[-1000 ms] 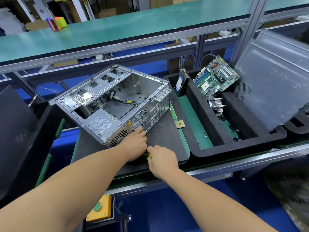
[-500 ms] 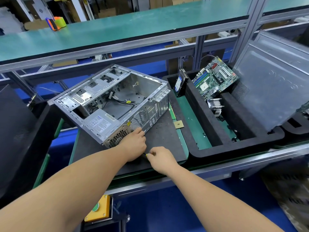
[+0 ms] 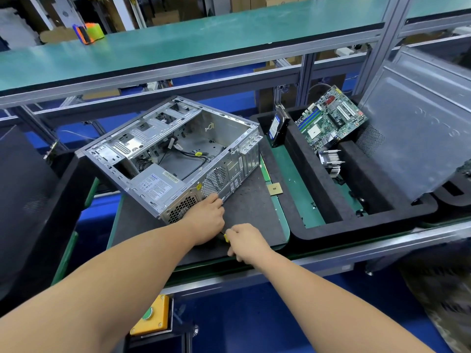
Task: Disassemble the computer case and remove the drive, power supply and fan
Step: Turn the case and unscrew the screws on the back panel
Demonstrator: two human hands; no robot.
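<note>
The open grey computer case (image 3: 224, 128) lies on its side on a dark mat (image 3: 254, 207). The power supply (image 3: 158, 184) sits in its near corner, and the fan (image 3: 215, 178) is behind the round rear grille. My left hand (image 3: 206, 220) is at the lower rear panel beside the power supply grille, fingers curled downward. What they hold is hidden. My right hand (image 3: 244, 240) grips a screwdriver (image 3: 225, 236), of which only a bit of yellow handle shows, pointing under my left hand. A drive (image 3: 276, 128) stands in the black foam tray (image 3: 318, 233).
The foam tray also holds a green motherboard (image 3: 331, 118) and a heatsink (image 3: 330, 161). A grey side panel (image 3: 420, 123) leans at the right. A small chip (image 3: 274, 188) lies by the mat's edge. A black panel (image 3: 28, 200) stands at the left. A yellow button box (image 3: 150, 317) hangs below.
Both hands stay at the case's rear panel. My right hand has edged slightly toward my left hand with the screwdriver.
</note>
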